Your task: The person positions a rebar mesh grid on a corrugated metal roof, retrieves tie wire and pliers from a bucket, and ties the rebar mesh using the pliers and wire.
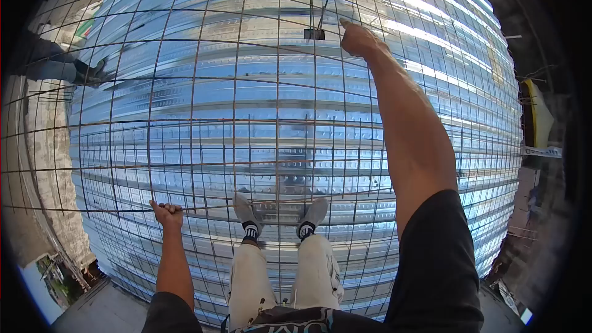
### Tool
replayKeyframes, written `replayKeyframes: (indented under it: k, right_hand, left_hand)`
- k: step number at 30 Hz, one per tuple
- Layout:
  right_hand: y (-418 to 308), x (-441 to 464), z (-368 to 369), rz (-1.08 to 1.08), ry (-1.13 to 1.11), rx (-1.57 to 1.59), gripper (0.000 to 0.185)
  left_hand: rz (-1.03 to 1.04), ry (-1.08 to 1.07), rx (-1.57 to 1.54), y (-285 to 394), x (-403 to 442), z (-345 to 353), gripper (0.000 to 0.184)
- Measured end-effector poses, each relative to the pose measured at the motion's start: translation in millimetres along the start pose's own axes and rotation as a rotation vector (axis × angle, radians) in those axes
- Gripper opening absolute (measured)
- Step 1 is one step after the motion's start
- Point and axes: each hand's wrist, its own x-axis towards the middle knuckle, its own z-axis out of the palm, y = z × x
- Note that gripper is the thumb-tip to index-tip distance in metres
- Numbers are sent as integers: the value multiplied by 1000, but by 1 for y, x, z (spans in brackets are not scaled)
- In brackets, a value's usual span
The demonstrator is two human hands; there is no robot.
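Black sleeves (436, 265), pale trousers (316, 269)

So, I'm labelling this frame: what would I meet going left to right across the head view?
Another person's dark shoe, the wearer's bare left hand, grey fabric-looking left shoe, matching grey right shoe, bare right hand, yellow object at the far edge.

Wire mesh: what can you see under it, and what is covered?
Through the wire mesh, ribbed metal sheeting shows. The shoes hide patches of it; whatever lies beneath the sheeting cannot be seen.
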Motion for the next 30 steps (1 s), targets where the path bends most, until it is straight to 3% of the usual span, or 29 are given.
replayKeyframes:
  k: [2, 3, 5, 6, 8, 11, 13, 14, 15, 19, 25, 26, 29, 30]
  right_hand:
    - [-9, -1, -6, -30, 24, 22, 50]
    - [38, 6, -37, -27, -8, -101, 53]
    - [31, 18, -32, -127, -50, -83, 59]
    - [40, 25, -13, -179, 44, -42, 35]
    - [40, -2, 29, -226, 23, 105, 35]
    - [41, -65, 104, -57, -254, 320, 36]
    - [53, -91, 151, -61, -334, 156, 37]
    - [52, -108, 160, 50, -368, 252, 37]
    - [67, -117, 193, 24, -216, 289, 37]
    - [71, -149, 220, 299, -263, 471, 39]
    - [60, -152, 260, 278, -146, 570, 44]
    - [55, -149, 257, 378, -175, 638, 43]
    - [87, -136, 319, 324, 28, 826, 42]
    - [63, -143, 279, 524, -158, 1136, 40]
  left_hand:
    - [37, 4, 14, 17, 11, -15, 47]
    - [-79, -1, 17, -51, -11, 3, 47]
    - [-25, -8, 20, -18, -10, 6, 47]
    - [-32, -20, 13, -19, -15, 10, 46]
    - [-9, -15, 15, -8, -23, 17, 47]
    - [-24, -54, 9, 0, -22, 7, 47]
    - [-31, -83, 27, 5, -38, 15, 48]
    - [0, -65, 40, 9, -49, 19, 47]
    - [-24, -52, 34, 14, -56, 18, 47]
    - [-82, -12, 29, 26, -64, 19, 46]
    - [-108, 33, 63, 43, -83, 38, 47]
    - [-107, 39, 87, 45, -81, 38, 50]
    - [-115, 60, 94, 44, -73, 39, 51]
    - [-132, 67, 95, 45, -66, 37, 51]
